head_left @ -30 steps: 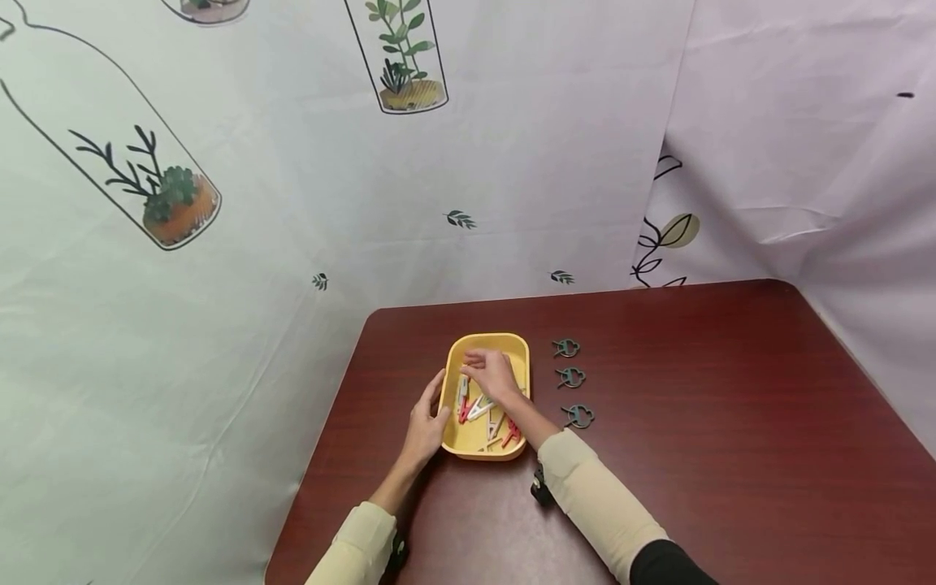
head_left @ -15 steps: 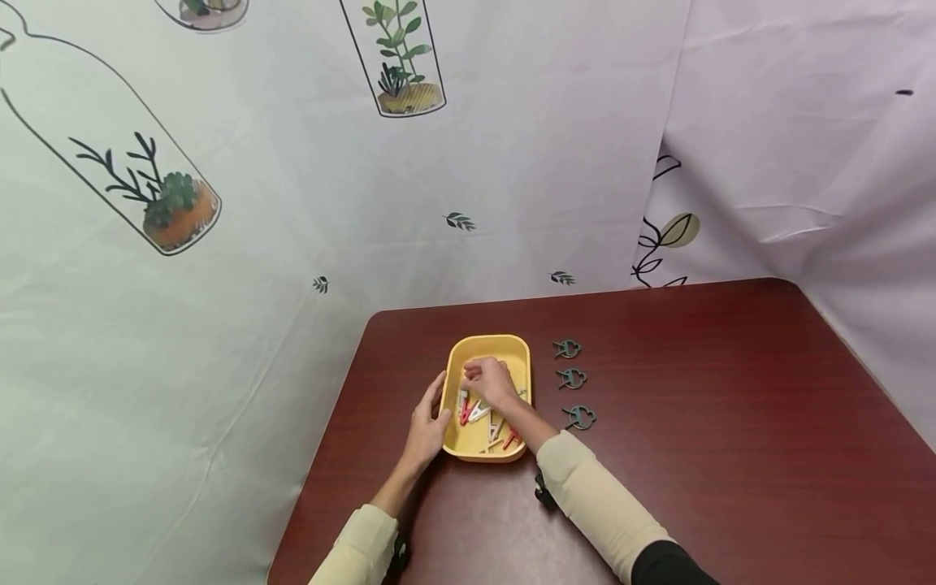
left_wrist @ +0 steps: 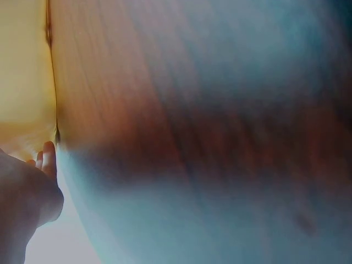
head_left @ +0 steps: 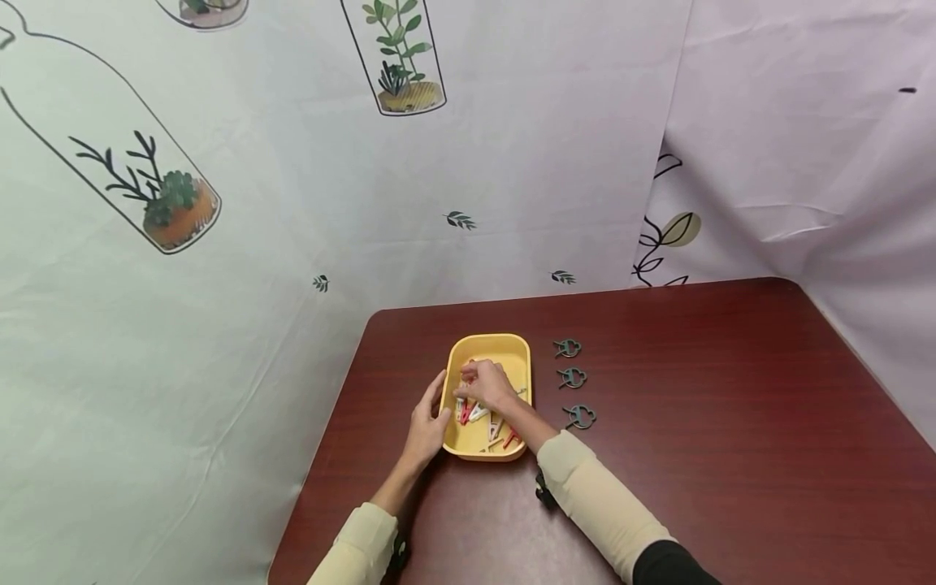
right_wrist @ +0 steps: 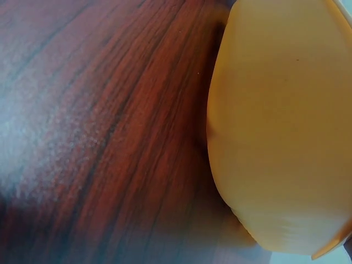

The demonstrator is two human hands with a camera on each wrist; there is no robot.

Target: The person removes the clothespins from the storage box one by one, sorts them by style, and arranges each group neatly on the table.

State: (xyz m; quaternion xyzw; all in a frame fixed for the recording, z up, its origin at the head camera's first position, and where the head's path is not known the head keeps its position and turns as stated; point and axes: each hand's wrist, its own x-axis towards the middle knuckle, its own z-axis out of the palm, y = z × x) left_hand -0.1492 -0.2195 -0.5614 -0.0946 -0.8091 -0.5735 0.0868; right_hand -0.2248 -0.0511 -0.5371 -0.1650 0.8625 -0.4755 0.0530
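Note:
A yellow plastic bin stands on the table in the head view, with several red, white and beige clothespins lying in it. My left hand rests against the bin's left side, fingers fairly straight along the wall and thumb nearer me. In the left wrist view, part of that hand shows beside the yellow wall. My right hand reaches into the bin over the clothespins, its fingers bent down. Something red shows by its fingertips; whether they pinch it is hidden. The right wrist view shows only the bin's outer wall.
Three dark green clips lie in a column on the brown table, right of the bin. A white cloth printed with plants hangs behind and to the left of the table.
My right hand has lowered into the bin and its fingers have shifted slightly left among the clothespins. The left hand stays at the bin's side, and the green clips lie as before.

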